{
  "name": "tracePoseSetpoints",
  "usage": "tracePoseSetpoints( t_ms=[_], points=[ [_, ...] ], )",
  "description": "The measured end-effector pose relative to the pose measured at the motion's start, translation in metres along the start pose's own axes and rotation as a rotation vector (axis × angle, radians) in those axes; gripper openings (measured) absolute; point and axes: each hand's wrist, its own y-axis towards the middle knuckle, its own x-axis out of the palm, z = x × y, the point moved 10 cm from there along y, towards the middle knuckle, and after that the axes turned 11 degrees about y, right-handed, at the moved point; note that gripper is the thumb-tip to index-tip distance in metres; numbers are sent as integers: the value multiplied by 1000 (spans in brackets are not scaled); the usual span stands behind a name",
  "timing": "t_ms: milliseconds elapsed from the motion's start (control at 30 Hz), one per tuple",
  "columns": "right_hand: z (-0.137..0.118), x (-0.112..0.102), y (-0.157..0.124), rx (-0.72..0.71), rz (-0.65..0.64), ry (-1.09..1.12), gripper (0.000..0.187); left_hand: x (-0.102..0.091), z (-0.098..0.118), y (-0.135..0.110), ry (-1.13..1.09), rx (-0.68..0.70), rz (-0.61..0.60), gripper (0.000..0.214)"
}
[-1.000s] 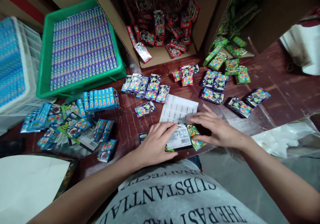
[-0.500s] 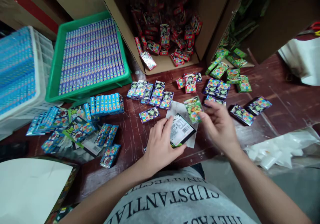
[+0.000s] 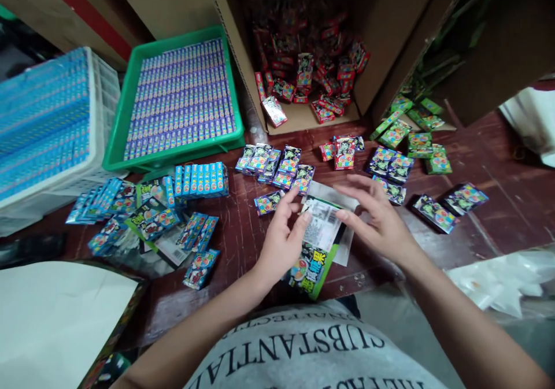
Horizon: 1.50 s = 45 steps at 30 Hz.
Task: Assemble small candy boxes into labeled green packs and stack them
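Note:
A printed packet (image 3: 318, 227) with a white barcode label and a black-and-green colourful lower part lies in front of me, over a pale sheet (image 3: 346, 249). My left hand (image 3: 280, 236) is closed at its upper left edge, thumb against the fingers. My right hand (image 3: 377, 218) is at its right side, fingers apart, thumb tip by the label; I cannot tell whether it touches. Small purple candy boxes (image 3: 289, 160) lie just beyond my left hand. More purple boxes (image 3: 390, 163) and a red box (image 3: 345, 152) lie beyond my right hand.
A green tray (image 3: 176, 155) of purple boxes and a white basket (image 3: 97, 100) of blue ones stand left. Cartons hold red boxes (image 3: 304, 68) and green boxes (image 3: 420, 144). Blue boxes (image 3: 202, 178) and dark boxes (image 3: 433, 212) lie on the table. Clear plastic (image 3: 498, 279) is at right.
The small green box in my right hand no longer shows, and those fingers have spread. The packet's colourful lower part has come into view. My left hand now pinches its upper edge.

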Motion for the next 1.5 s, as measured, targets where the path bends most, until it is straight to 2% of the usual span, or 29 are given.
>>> tracePoseSetpoints(
  t_ms=[67, 100, 200, 333, 433, 533, 633, 733, 900, 1067, 1167, 1333, 1400, 1500],
  points=[
    [13, 9, -11, 105, 89, 224, 56, -12, -2, -1, -56, 5, 34, 58],
    [20, 16, -18, 151, 118, 342, 58, -15, -3, -2, -64, 8, 27, 57],
    [35, 37, -33, 241, 138, 513, 43, -18, -8, -6, -66, -7, -69, 45],
    [36, 46, -37, 286, 60, 446, 25, -25, -13, -4, -23, -47, -108, 24],
    [24, 39, -32, 195, 39, 342, 19, -31, -8, 2, -22, -41, -77, 14],
    [17, 31, -30, 137, 74, 277, 26, -32, -8, 8, -123, -97, -65, 18],
    [15, 31, -26, 153, 39, 284, 25, -29, -5, 12, -101, -115, -127, 23],
    [17, 32, -17, 242, 2, 327, 13, -26, -1, 19, -25, -116, -191, 16],
    [37, 32, -9, 521, 63, 450, 25, -28, 0, 32, 12, -175, -181, 12],
    [48, 33, -12, 601, 45, 518, 25, -25, -3, 38, -26, -204, -271, 15],
    [43, 34, -12, 560, -46, 516, 21, -23, -2, 39, -25, -175, -341, 16],
    [24, 27, -4, 370, -195, 464, 20, -23, 1, 42, 3, -157, -370, 14],
    [27, 16, 6, 302, -152, 339, 23, -19, 4, 43, -18, -130, -405, 15],
    [34, 3, 31, 171, -12, 8, 25, -13, 6, 45, 7, -50, -432, 13]
  ],
)
